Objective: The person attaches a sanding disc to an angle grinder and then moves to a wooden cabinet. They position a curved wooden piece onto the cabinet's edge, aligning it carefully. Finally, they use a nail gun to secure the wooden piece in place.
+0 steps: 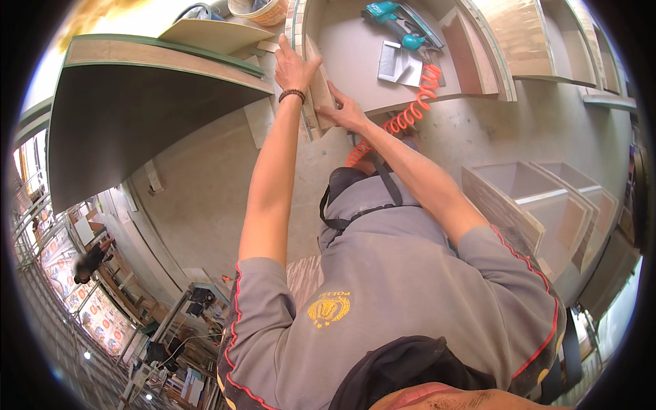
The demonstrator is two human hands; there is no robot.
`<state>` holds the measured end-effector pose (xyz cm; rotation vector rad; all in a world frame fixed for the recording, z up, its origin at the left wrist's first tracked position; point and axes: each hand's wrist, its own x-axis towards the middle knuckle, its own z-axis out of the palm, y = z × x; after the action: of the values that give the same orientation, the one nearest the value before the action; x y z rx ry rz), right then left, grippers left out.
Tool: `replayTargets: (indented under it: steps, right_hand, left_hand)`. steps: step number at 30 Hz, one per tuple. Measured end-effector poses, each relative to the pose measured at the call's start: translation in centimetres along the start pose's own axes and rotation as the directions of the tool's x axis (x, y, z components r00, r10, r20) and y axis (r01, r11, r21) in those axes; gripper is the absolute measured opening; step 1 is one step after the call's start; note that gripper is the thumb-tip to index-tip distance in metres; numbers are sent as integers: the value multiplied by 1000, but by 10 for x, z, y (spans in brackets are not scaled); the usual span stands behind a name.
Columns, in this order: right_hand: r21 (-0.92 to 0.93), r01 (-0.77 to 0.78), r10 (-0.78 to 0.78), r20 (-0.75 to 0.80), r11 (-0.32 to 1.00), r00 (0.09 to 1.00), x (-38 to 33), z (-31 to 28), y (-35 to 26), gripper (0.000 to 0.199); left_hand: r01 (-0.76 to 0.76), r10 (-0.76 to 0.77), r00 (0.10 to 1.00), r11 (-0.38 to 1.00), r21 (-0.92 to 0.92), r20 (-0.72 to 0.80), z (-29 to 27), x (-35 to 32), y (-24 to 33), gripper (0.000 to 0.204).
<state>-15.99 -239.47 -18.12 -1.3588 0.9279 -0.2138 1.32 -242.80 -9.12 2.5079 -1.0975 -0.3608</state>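
Note:
A pale wooden strip (319, 85) stands against the left side wall of a cabinet box (352, 85). My left hand (295, 67), with a beaded bracelet at the wrist, grips the strip at that wall's edge, index finger stretched away from me and thumb to the right. Closer to me, my right hand (347, 115) holds the strip's near end, its fingers partly hidden. Inside the box lie a teal nail gun (396, 24) and an opened white carton (400, 63), right of my hands.
An orange coiled air hose (417, 109) runs from the gun past my waist. A large dark panel (137, 116) with a wooden edge stands at left. Several cabinet boxes (540, 198) stand at right. A basket (260, 12) sits at the far edge. Another person (89, 263) is far left.

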Motion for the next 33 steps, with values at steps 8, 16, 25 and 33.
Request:
replayTargets:
  steps: [8, 16, 25, 33]
  right_hand:
    - [23, 34, -34, 21, 999, 999, 3, 5, 8, 114]
    - [-9, 27, -27, 34, 1000, 999, -2, -3, 1, 119]
    - [1, 24, -24, -19, 1000, 1000, 1, 2, 1, 118]
    - [-19, 68, -69, -51, 997, 996, -4, 5, 0, 115]
  left_hand:
    - [56, -56, 998, 998, 6, 25, 13, 19, -10, 110]
    - [44, -47, 998, 997, -61, -47, 18, 22, -6, 107]
    - [46, -46, 998, 999, -8, -36, 21, 23, -10, 112]
    - [-47, 37, 991, 996, -78, -125, 20, 19, -12, 97]
